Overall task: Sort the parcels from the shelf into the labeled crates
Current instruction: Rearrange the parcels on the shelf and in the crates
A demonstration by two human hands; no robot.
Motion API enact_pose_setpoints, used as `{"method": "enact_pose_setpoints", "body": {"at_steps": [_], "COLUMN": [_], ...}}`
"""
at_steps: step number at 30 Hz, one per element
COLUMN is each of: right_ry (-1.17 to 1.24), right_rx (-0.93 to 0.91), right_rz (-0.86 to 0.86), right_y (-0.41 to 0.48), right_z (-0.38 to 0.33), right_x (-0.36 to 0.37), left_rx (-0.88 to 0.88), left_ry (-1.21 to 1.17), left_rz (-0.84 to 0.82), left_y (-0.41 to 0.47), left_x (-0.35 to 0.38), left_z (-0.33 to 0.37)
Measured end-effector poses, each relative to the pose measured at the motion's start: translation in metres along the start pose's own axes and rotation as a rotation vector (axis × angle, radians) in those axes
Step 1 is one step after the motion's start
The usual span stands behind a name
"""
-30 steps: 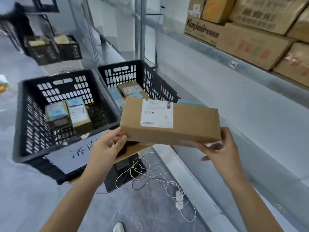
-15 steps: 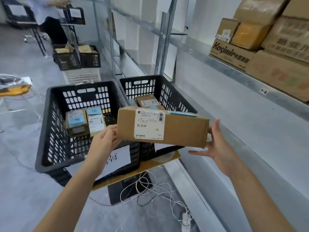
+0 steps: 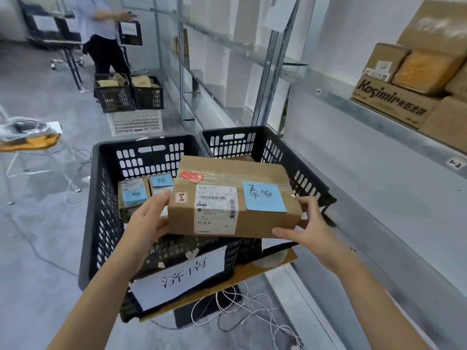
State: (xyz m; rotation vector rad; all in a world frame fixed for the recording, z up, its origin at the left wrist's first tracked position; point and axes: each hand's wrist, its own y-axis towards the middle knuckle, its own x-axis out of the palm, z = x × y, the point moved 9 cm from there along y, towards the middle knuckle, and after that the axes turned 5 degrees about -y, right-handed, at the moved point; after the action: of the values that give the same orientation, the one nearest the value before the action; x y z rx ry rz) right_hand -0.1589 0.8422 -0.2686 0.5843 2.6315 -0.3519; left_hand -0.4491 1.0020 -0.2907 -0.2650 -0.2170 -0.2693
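I hold a brown cardboard parcel (image 3: 235, 198) above two black crates. It carries a white shipping label, a red sticker and a blue note with handwriting. My left hand (image 3: 149, 221) grips its left end and my right hand (image 3: 307, 228) grips its right end. The left crate (image 3: 106, 198) has a white paper label on its front and two small parcels (image 3: 145, 192) with blue notes inside. The right crate (image 3: 285, 152) is partly hidden behind the parcel.
A metal shelf (image 3: 379, 152) runs along the right, with several cardboard boxes (image 3: 414, 79) on its upper level. White cables (image 3: 242, 311) lie on the floor under the crates. Farther back, a person (image 3: 103, 39) stands by more crates (image 3: 129, 94).
I have turned the parcel so its top with the blue note now faces me, and moved it lower over the crates. My right hand now grips its end.
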Motion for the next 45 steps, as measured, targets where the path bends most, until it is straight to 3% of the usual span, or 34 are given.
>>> {"method": "enact_pose_setpoints", "body": {"at_steps": [5,8,11,16,24,31,37,45], "right_ry": [-0.052,0.081,0.290,0.261,0.326,0.333,0.408,0.428], "right_rx": [0.031,0.056,0.111,0.224,0.227,0.144,0.218,0.282], "right_rz": [-0.077,-0.139,-0.078,-0.001,-0.083,0.015,0.084,0.041], "right_y": [0.015,0.017,0.024,0.047,0.096,0.163,0.221,0.291], "right_z": [0.002,0.001,0.000,0.007,-0.011,-0.032,-0.005,0.026], "right_x": [0.022,0.036,0.041,0.042,0.054,0.005,-0.049,-0.092], "left_rx": [-0.002,0.002,0.006,0.028,0.039,0.128,0.150,0.174], "left_ry": [0.121,0.125,0.092,0.050,0.037,0.124,0.160,0.304], "left_rz": [-0.087,-0.079,-0.057,-0.031,0.042,0.011,0.006,0.039], "left_y": [0.015,0.020,0.022,0.024,0.043,0.075,0.104,0.141], "left_x": [-0.019,-0.028,-0.030,-0.029,-0.039,-0.009,0.040,0.094], "left_z": [-0.006,-0.012,-0.017,-0.016,-0.001,0.024,0.022,0.014]}}
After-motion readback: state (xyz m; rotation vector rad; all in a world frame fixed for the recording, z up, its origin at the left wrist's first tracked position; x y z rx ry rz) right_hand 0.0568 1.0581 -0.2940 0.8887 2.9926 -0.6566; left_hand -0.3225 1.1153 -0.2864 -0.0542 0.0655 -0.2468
